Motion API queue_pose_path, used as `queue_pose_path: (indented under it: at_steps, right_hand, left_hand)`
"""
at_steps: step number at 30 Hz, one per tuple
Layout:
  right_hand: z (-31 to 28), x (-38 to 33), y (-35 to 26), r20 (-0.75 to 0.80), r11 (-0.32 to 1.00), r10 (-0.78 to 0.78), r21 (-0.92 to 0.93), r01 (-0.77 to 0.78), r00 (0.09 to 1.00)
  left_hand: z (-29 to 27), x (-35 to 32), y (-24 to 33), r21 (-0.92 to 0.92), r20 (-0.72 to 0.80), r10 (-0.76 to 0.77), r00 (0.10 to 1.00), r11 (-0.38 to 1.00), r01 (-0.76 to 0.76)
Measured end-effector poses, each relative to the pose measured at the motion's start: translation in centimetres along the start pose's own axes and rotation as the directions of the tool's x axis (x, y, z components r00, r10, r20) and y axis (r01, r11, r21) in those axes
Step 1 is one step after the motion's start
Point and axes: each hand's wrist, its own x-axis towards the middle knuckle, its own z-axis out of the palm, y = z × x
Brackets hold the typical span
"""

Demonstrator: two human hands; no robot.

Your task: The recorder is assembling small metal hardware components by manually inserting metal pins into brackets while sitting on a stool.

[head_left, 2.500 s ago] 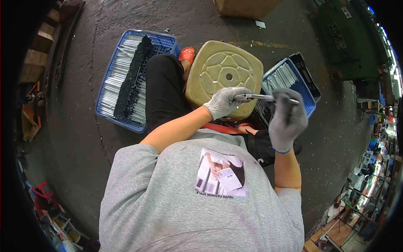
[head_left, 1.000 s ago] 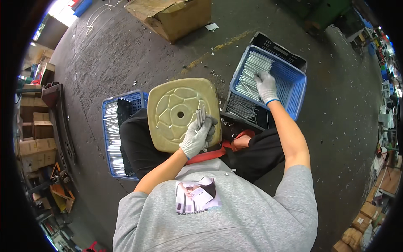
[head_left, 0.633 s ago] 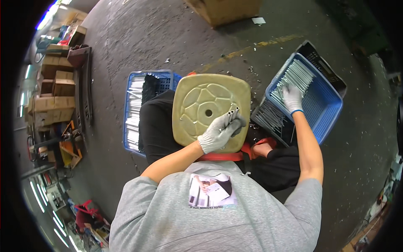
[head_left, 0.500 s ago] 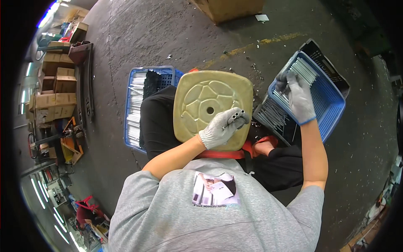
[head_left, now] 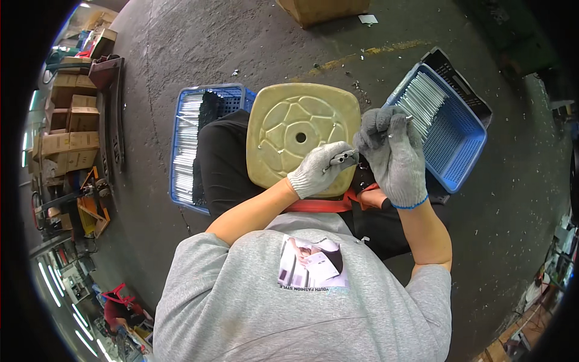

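Observation:
Both hands wear pale knitted work gloves with grey palms. My left hand [head_left: 319, 168] is closed around a few thin metal tubes [head_left: 343, 158], whose round open ends point up over the stool's right edge. Beside it, my right hand [head_left: 395, 158] is raised with its fingers curled. The tip of a thin metal tube [head_left: 409, 119] shows at its thumb; the rest is hidden by the glove. Below the hands is a yellowish square stool top [head_left: 283, 158] with a ball-like relief and a central hole. The gloves almost touch.
A blue basket [head_left: 453, 158] on the right holds a layer of shiny tubes [head_left: 422, 99], with a black crate [head_left: 453, 73] under it. Another blue basket [head_left: 235, 92] on the left holds stacked tubes [head_left: 186, 145]. Beyond stands a cardboard box [head_left: 325, 9]; far left are stacked cartons [head_left: 71, 142].
My right hand has come left and nearer, from over the right basket to beside my left hand. The left hand stays over the stool, still holding its tubes.

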Motion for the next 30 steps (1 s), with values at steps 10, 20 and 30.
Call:
queue_pose_path:
  at_steps: [10, 20, 30]
  right_hand:
    - [1.2, -0.9, 0.2, 0.152, 0.894, -0.093, -0.422, 0.149, 0.984]
    - [2.8, -1.1, 0.7, 0.169, 0.83, -0.106, -0.527, 0.181, 0.98]
    - [2.2, -4.3, 0.6, 0.029, 0.204, -0.223, -0.976, 0.075, 0.974]
  left_hand:
    - [-0.1, -0.2, 0.1, 0.008, -0.034, 0.098, 0.995, 0.995, -0.098]
    - [-0.5, -0.6, -0.3, 0.103, -0.022, 0.12, 0.993, 0.988, -0.117]
    - [1.5, -1.1, -2.4, 0.064, -0.103, 0.271, 0.957, 0.962, -0.265]
